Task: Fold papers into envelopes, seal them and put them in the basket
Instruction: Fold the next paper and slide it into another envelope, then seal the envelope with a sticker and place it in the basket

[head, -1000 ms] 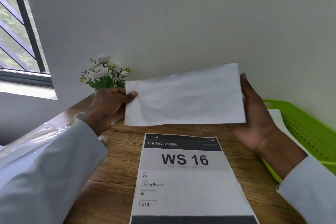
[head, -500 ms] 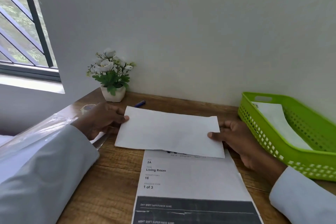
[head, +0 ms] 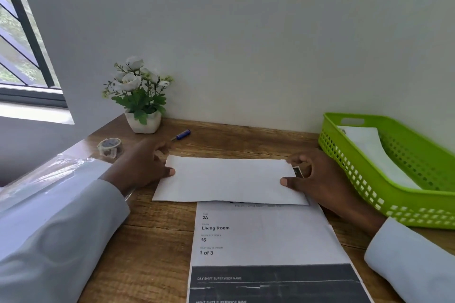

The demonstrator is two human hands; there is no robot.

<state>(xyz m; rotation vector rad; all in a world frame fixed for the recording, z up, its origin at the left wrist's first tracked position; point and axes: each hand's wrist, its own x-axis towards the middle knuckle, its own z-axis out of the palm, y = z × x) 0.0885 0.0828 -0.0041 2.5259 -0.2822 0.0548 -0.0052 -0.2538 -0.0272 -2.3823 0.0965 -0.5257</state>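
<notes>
Both hands low on worktop [head: 157, 248]. Left hand [head: 141, 167] and right hand [head: 317, 179] each pinch an end of the folded envelope [head: 229, 179], thumbs on top, grip tight.

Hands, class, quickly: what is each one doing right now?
Left hand: pinches the left end of the folded paper lying on the table.
Right hand: pinches the paper's right end.

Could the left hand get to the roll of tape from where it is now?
Probably yes. The tape roll stands on the desk just beyond the left hand, nothing lies between them. But that hand grips the folded paper, so it would have to let go first.
</notes>
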